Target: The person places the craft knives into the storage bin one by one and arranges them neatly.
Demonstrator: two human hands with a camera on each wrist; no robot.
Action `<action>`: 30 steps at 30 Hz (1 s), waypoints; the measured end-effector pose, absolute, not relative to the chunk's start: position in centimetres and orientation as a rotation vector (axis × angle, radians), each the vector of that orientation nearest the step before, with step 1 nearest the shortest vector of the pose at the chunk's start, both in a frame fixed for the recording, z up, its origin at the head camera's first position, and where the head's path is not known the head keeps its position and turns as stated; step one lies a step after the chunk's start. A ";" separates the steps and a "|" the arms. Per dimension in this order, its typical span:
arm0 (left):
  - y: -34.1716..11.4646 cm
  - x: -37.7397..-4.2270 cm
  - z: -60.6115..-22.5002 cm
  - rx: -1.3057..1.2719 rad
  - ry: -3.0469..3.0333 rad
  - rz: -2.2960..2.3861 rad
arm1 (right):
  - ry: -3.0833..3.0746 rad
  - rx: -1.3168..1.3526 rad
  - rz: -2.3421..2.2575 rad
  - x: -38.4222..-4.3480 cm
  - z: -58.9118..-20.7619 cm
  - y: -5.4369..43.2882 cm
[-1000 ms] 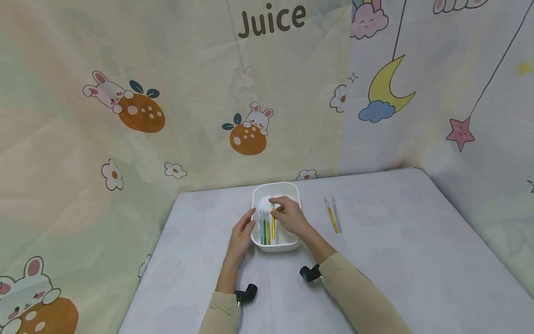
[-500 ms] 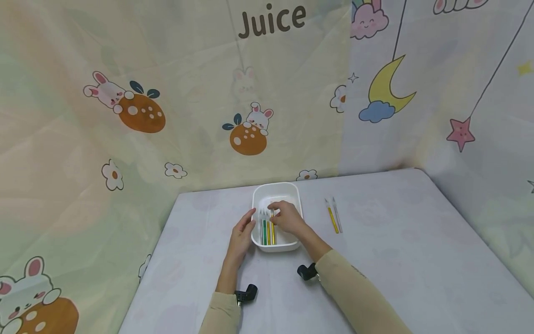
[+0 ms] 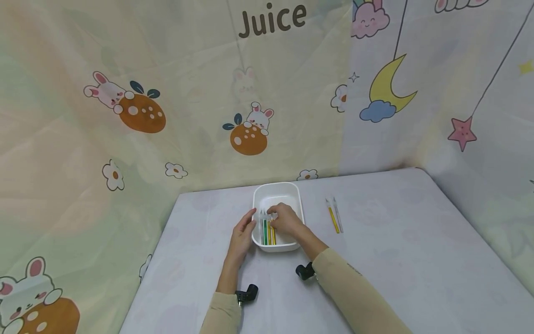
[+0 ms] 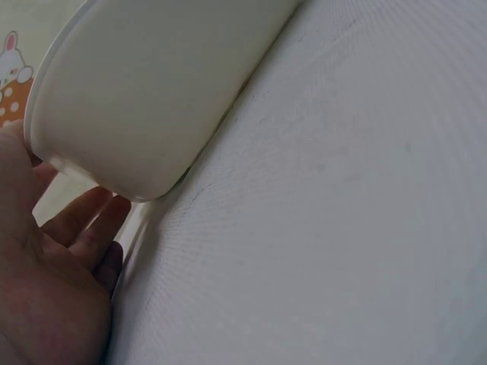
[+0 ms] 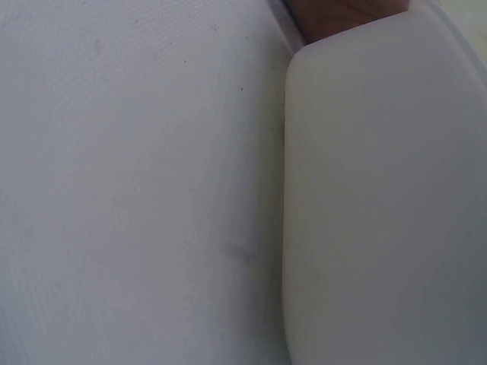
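Observation:
A white tray [image 3: 297, 198] stands near the table's back edge. Inside it several slim pen-like tools lie side by side at the left: silver, green [image 3: 265, 233] and yellow, with pale pointed tips. My right hand [image 3: 289, 221] reaches into the tray and pinches the rightmost yellow pen-like tool [image 3: 274, 236] near its upper part, which the fingers partly cover. My left hand [image 3: 240, 239] rests its extended fingers against the tray's left side. In the left wrist view those fingers [image 4: 99, 224] touch the tray wall. Mostly tray wall [image 5: 380, 190] fills the right wrist view.
On the table [image 3: 388, 250], right of the tray, lie a yellow pen-like tool [image 3: 333, 220] and a silver one [image 3: 338, 215], close together with tips away from me. A printed cloth wall [image 3: 200, 139] rises behind the table.
My right hand has moved slightly toward me, lowering the yellow pen-like tool into line beside the others in the tray. The left hand has stayed put at the tray's side.

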State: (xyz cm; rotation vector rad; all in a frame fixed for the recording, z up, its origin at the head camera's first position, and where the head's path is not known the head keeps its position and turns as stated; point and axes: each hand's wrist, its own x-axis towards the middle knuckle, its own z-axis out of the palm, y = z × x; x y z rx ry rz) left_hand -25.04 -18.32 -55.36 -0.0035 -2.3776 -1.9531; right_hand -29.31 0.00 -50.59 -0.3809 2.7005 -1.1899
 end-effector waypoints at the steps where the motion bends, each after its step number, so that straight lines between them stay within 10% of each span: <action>1: -18.3 -25.0 -55.3 -0.001 -2.378 -1.952 | 2.705 -0.381 -1.182 -29.3 -50.6 0.0; 30: -18.3 -25.0 -55.7 -0.009 -2.360 -1.965 | 2.678 -0.384 -1.110 -29.1 -51.0 -0.1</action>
